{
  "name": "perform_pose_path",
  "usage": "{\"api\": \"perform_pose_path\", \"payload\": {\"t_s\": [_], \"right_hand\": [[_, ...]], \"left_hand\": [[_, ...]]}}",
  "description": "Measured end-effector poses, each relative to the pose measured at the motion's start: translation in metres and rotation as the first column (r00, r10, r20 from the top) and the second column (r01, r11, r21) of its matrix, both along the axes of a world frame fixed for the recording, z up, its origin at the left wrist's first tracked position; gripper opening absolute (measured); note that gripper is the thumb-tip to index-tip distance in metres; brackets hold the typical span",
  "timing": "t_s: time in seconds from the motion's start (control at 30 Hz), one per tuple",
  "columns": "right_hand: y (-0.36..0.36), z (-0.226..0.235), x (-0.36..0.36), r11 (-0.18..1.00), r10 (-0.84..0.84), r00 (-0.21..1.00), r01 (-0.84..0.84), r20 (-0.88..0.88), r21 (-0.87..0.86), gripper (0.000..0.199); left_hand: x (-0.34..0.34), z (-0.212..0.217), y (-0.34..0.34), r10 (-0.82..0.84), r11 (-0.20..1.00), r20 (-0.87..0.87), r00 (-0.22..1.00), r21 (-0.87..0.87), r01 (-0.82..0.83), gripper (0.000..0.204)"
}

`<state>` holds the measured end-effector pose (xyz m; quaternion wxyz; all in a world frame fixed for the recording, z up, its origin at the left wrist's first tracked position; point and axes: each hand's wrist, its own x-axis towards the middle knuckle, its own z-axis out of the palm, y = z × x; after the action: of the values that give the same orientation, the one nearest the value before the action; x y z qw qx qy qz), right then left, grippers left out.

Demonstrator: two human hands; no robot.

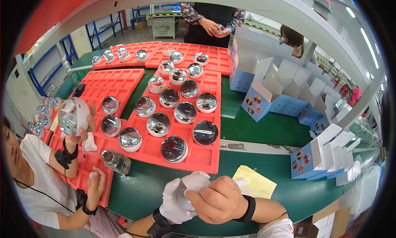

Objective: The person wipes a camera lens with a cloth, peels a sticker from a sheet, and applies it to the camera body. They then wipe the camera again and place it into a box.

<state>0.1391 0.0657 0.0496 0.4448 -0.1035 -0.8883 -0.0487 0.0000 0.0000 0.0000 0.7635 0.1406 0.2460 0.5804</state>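
Lying nearest beyond the hands, the red foam tray (198, 157) carries rows of mirrored domes. Just below its front edge, the white-gloved left hand (175, 203) cups a glass dome (183, 196), fingers wrapped round it, while the bare right hand (218, 201) curls against its face, fingertips pressed together.

Open blue-white cartons (264, 95) right on belt; yellow sheet (255, 182), perhaps label, near.

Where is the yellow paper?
In the head view, the yellow paper lies on the green table, just right of the person's right hand, below the red foam tray.
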Motion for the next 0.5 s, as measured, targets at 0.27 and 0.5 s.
{"api": "perform_pose_path", "payload": {"t_s": [0.27,0.5], "right_hand": [[0.0034,-0.0063,-0.0012,0.996,0.059,0.998,-0.06,-0.024,-0.062,0.027],[0.0074,-0.0101,-0.0007,0.991,0.134,0.988,-0.135,-0.073,-0.008,0.026]], "left_hand": [[0.0073,-0.0062,-0.0009,0.101,0.99,-0.298,0.949,0.12,-0.068,0.073],[0.0103,-0.0029,0.0009,0.082,0.993,-0.924,0.374,0.109,0.05,0.039]]}}
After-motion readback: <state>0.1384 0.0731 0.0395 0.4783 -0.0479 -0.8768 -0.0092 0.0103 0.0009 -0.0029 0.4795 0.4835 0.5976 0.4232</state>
